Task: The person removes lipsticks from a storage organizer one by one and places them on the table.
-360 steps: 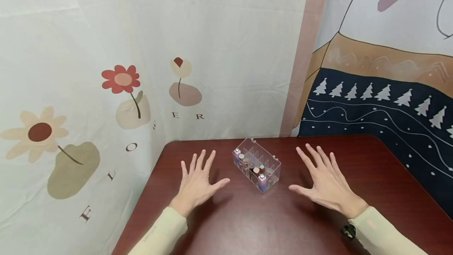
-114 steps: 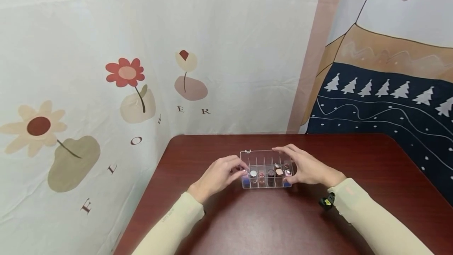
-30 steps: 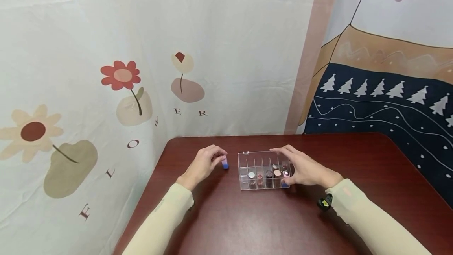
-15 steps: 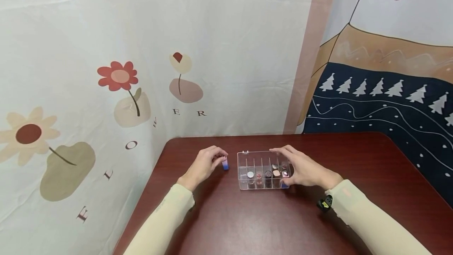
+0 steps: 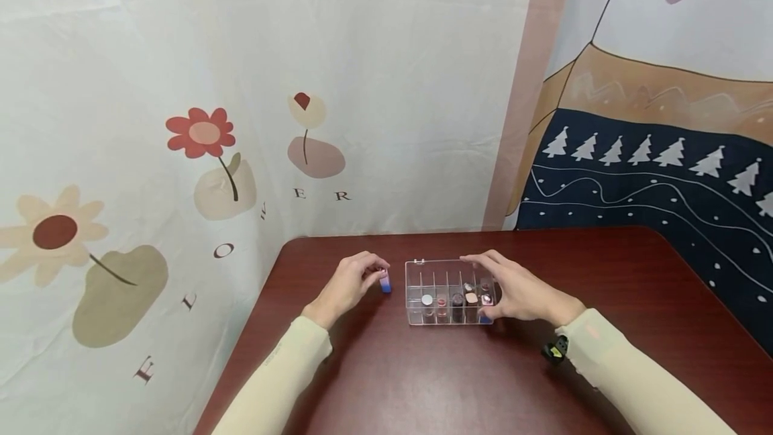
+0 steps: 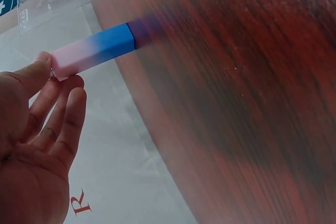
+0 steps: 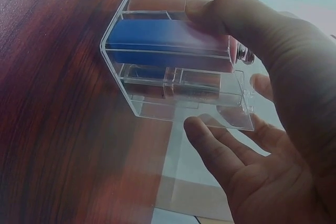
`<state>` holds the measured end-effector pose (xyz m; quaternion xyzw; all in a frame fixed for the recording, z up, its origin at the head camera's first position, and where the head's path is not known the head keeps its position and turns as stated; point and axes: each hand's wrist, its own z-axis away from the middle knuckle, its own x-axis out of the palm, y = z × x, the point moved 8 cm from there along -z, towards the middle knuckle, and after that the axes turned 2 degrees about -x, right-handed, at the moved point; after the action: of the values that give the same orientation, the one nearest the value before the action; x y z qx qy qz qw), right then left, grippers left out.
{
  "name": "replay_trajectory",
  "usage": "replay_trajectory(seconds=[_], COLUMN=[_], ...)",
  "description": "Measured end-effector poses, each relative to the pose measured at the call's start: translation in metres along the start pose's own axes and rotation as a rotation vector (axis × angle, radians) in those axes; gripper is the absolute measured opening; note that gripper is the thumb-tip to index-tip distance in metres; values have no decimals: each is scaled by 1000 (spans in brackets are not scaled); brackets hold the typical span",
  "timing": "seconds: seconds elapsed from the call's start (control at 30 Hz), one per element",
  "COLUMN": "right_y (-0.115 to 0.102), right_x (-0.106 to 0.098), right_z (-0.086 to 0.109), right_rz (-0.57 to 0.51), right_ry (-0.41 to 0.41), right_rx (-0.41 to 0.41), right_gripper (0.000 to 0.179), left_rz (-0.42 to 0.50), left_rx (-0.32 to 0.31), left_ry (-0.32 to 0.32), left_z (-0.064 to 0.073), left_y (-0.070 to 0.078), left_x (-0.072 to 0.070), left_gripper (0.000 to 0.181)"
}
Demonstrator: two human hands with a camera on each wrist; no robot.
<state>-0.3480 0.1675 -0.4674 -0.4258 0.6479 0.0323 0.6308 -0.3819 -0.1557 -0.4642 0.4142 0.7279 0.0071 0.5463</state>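
Observation:
My left hand (image 5: 344,291) pinches the pink top end of a square lipstick tube (image 5: 385,283) between thumb and fingertips, just left of the box. In the left wrist view, the lipstick tube (image 6: 100,50) fades from pink to blue, its blue end down at the dark table. My right hand (image 5: 527,291) grips the right end of a clear divided box (image 5: 417,319), thumb in front and fingers behind. Several lipsticks (image 5: 457,306) stand in its compartments; the front left one holds none. The right wrist view shows another blue-and-pink lipstick (image 7: 157,38) by the thumb.
The dark red wooden table (image 5: 417,381) runs back to a pale curtain (image 5: 410,119) printed with flowers. At the right hangs a dark blue cloth (image 5: 616,186) with white trees. A black band (image 5: 555,349) sits at the right wrist.
Since the first frame, the box has been turned to face front and gripped by the right hand. The left hand has moved the lipstick from its left compartment to the table beside it.

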Motion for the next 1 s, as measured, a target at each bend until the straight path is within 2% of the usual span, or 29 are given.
replay_trajectory(seconds=[0.37, 0.57, 0.7, 1.0], right_y=[0, 1, 1, 0], right_x=[1, 1, 1, 0], right_z=[0, 0, 0, 0], right_rz=[-7, -15, -6, 3], right_ry=[0, -2, 4, 5], right_rx=[5, 10, 0, -10], right_gripper=[108, 108, 109, 108], left_rz=[3, -8, -57, -130], left_rx=[-29, -34, -23, 44], left_ry=[0, 31, 50, 66], left_z=[3, 3, 3, 3], left_y=[1, 5, 11, 33], left_x=[-3, -9, -13, -14], left_gripper=[21, 29, 31, 36])
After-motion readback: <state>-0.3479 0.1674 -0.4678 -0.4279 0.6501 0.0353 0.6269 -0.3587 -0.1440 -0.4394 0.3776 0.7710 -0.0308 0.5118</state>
